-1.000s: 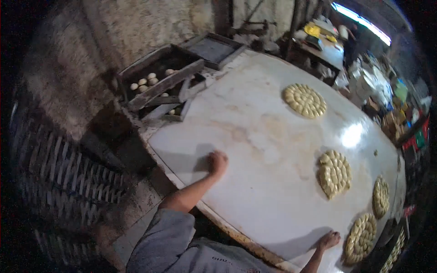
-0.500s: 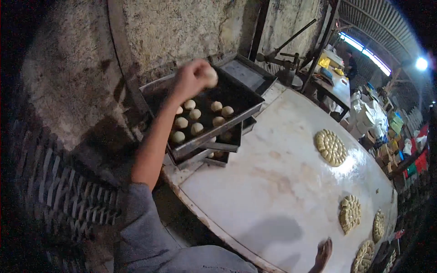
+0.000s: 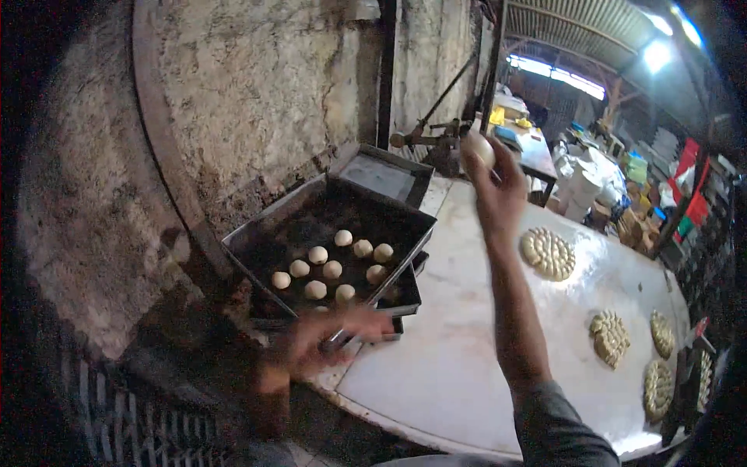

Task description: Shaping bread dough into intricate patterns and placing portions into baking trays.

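Head view: a pale dough ball (image 3: 482,149) is pinched by the raised right hand (image 3: 499,187), held over the white table (image 3: 424,381). Left hand (image 3: 331,336) is blurred at the near side of the dark tray (image 3: 278,212); spread or closed can't be told. More balls (image 3: 332,269) are scattered inside.

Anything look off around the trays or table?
Yes: the top tray sits skewed over the trays beneath, their corners jutting past its edge. On the table, one dough piece has a ragged, pointed end, unlike the rounder coil farther off.
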{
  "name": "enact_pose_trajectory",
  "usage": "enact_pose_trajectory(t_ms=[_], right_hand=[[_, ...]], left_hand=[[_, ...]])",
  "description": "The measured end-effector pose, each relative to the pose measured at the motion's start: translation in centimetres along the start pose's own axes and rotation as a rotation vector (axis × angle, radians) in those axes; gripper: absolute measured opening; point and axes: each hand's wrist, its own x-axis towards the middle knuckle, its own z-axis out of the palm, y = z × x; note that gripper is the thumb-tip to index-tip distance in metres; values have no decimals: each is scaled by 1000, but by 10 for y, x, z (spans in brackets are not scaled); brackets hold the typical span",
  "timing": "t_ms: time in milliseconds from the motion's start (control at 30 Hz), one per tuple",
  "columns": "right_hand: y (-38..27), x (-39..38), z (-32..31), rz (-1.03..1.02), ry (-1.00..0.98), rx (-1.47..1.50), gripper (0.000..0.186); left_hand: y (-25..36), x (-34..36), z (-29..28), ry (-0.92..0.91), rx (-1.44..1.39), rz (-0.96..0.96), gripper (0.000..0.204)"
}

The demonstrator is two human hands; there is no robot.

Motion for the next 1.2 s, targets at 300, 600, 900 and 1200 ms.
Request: enact_pose_trajectory(t_ms=[300, 600, 900, 1200], right_hand=[[184, -148, 3, 91, -107, -610, 32], [58, -428, -635, 867, 368, -1442, 24], [18, -390, -743, 926, 346, -1516, 23], [43, -390, -780, 815, 628, -1341, 22]], left_hand=[[-203, -152, 223, -86, -197, -180, 17], [-135, -82, 399, -653, 518, -128, 64], [-178, 158, 675, -376, 580, 17, 41], [-206, 331, 868, -4, 521, -594, 50]])
